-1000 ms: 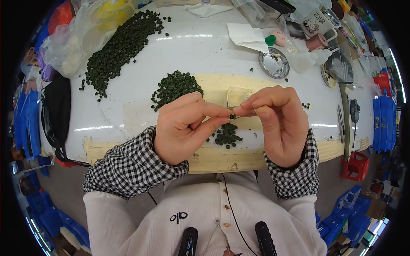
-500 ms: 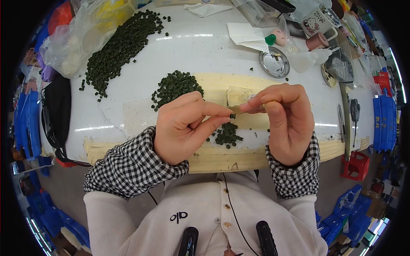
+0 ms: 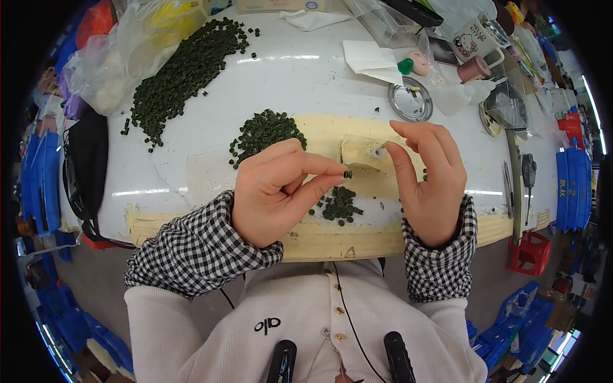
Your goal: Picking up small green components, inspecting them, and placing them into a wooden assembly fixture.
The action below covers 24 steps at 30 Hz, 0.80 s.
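A small dark green round piece [image 3: 348,174] is pinched between the thumb and forefinger of my left hand [image 3: 271,191]. My right hand [image 3: 434,179] is open, thumb and fingers apart. Its thumb tip is close to a small whitish bit [image 3: 378,152] on a cream-yellow block [image 3: 357,155]; I cannot tell whether they touch. Nearer to me, below the pinched piece, lies a small cluster of similar green pieces [image 3: 340,203]. A larger pile of green pieces [image 3: 265,133] lies just beyond my left hand.
A long heap of green pieces [image 3: 185,70] spreads at the far left beside plastic bags [image 3: 105,73]. At right are a round metal lid [image 3: 410,101], white paper [image 3: 371,59], a mug [image 3: 476,39] and a thread spool [image 3: 474,69]. Tweezers [image 3: 509,188] lie near the right edge.
My right hand has drawn back from my left fingertips, and its thumb and fingers have spread. The cream-yellow block shows more fully. My left hand keeps its pinch in nearly the same place.
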Each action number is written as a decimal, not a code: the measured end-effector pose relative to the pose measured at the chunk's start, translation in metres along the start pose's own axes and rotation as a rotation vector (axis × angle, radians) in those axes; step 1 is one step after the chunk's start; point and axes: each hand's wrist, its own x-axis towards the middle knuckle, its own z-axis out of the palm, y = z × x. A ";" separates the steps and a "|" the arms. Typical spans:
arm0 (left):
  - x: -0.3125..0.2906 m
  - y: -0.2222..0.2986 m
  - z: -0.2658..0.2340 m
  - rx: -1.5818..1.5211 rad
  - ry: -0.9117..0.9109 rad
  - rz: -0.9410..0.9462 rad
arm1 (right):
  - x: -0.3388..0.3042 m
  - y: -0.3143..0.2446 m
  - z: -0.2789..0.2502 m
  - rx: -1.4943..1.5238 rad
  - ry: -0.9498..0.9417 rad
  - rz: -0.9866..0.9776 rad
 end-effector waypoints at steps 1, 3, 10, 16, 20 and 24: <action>0.000 0.000 0.000 -0.003 0.005 -0.002 | 0.000 -0.006 -0.005 0.025 0.001 0.009; 0.001 -0.001 -0.001 -0.006 0.012 0.001 | -0.003 -0.014 -0.011 0.124 -0.047 0.033; 0.001 -0.003 -0.002 0.002 0.039 -0.006 | -0.014 -0.023 -0.001 0.481 -0.261 0.099; 0.000 -0.003 0.000 -0.017 0.058 -0.031 | -0.014 -0.021 0.005 0.395 -0.255 -0.024; 0.000 -0.004 0.002 -0.016 0.069 -0.047 | -0.015 -0.021 0.006 0.348 -0.257 -0.059; 0.000 -0.004 0.003 -0.029 0.067 -0.072 | -0.016 -0.018 0.010 0.309 -0.220 -0.130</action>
